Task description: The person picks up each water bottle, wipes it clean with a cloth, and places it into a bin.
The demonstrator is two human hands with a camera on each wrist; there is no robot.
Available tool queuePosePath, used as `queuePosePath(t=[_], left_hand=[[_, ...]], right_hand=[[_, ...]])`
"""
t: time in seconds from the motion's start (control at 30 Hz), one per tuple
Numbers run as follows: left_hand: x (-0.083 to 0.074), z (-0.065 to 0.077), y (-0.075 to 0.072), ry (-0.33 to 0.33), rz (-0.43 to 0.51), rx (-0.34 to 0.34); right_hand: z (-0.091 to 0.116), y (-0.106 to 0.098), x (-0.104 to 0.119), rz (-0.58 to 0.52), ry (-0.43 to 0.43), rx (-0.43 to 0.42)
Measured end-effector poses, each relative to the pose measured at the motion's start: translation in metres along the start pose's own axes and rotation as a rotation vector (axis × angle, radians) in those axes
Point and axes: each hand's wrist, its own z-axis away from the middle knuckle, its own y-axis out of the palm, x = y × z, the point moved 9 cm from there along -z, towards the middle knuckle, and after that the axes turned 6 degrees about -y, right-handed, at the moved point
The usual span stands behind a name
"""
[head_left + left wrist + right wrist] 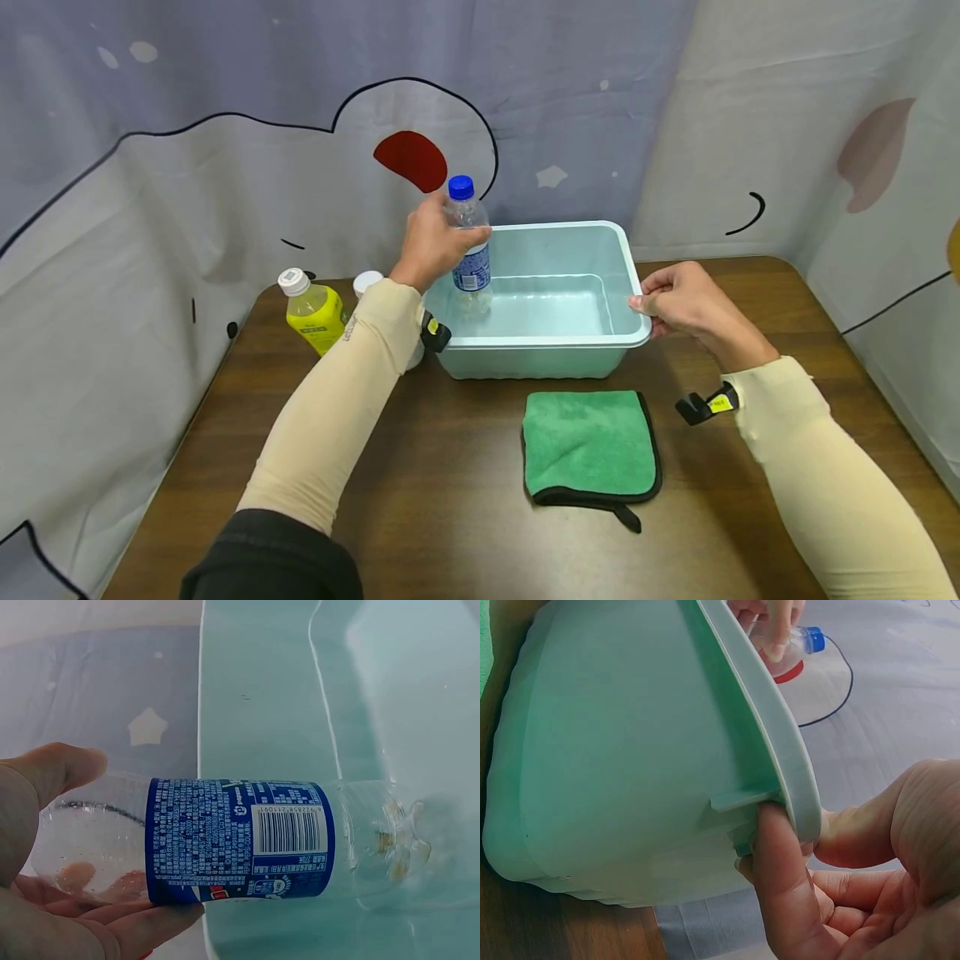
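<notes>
In the head view my left hand [437, 242] grips a clear plastic bottle [472, 273] with a blue cap and blue label by its upper part. The bottle stands upright, its lower end inside the left part of a pale green basin [551, 342]. Close up in the left wrist view, the bottle label [240, 838] shows a barcode, with thumb and fingers on either side above it. My right hand [686, 306] pinches the basin's right rim; in the right wrist view the thumb is on one side of the rim [769, 712] and a finger beneath it.
A folded green cloth [591, 443] with black edging lies in front of the basin on the wooden table [442, 500]. To the left are a yellow bottle [315, 315] with a white cap and a white-capped container [367, 282], partly hidden by my left arm. A printed curtain hangs behind.
</notes>
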Motion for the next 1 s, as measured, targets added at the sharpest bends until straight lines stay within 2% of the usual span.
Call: queuePosePath(t=[0.5,1.0], left_hand=[[0.0073,-0.0010,0.0057,-0.043,0.018,0.039],[0.0096,0.0002,0.0070,-0.068,-0.013,0.048]], right_hand=[[0.0027,0.0008,-0.0006,-0.003,-0.006,0.002],[0.0037,0.0018,-0.0001,-0.020,-0.011,0.008]])
